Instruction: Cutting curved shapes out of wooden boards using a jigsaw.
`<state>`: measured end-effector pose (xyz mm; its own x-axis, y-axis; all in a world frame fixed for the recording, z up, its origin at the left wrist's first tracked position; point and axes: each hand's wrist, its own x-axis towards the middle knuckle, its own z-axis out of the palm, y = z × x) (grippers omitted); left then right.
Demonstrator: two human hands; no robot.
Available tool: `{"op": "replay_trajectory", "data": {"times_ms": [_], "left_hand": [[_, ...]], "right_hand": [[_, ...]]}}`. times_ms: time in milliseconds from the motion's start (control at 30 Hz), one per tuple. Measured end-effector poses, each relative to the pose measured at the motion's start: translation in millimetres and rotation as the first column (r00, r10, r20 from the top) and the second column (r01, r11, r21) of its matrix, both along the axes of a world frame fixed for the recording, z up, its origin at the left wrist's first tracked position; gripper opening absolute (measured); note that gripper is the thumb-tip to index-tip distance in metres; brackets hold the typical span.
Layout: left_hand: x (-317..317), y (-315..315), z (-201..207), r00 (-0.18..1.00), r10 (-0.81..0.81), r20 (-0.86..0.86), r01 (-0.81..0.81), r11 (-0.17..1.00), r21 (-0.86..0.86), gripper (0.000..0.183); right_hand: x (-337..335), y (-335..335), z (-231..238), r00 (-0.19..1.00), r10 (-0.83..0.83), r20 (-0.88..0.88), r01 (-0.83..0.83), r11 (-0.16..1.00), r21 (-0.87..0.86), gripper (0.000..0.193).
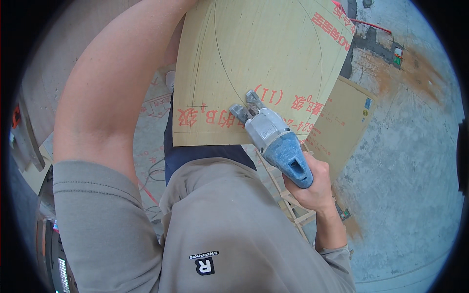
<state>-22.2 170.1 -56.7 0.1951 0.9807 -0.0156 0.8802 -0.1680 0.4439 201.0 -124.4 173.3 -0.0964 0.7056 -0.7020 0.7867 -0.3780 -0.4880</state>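
Note:
My right hand point(315, 183) is closed around the blue rear body of a jigsaw point(273, 132). The saw's metal shoe rests on a pale plywood sheet point(264, 53) with red printing, at the lower end of a dark curved line. Whether that line is drawn or cut is hard to tell. A fainter curve runs down the sheet's right side. My left arm point(102, 97) reaches past the sheet's left edge to the top of the picture, and its hand is out of sight.
Below the sheet's right side stands a wooden ladder-like frame point(293, 205). A brown board point(344, 127) lies on the grey concrete floor point(415, 171). Loose cable point(155, 172) lies left of my body. An open wall or floor box point(398, 54) shows at upper right.

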Motion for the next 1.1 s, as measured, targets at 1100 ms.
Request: {"op": "replay_trajectory", "data": {"times_ms": [1100], "left_hand": [[-7.9, 7.4, 1.1, 0.974, -0.196, -0.11, 0.187, 0.978, -0.086, 0.058]], "right_hand": [[2.6, -5.3, 1.2, 0.999, -0.02, 0.049, 0.022, 0.998, -0.054, 0.025]]}}
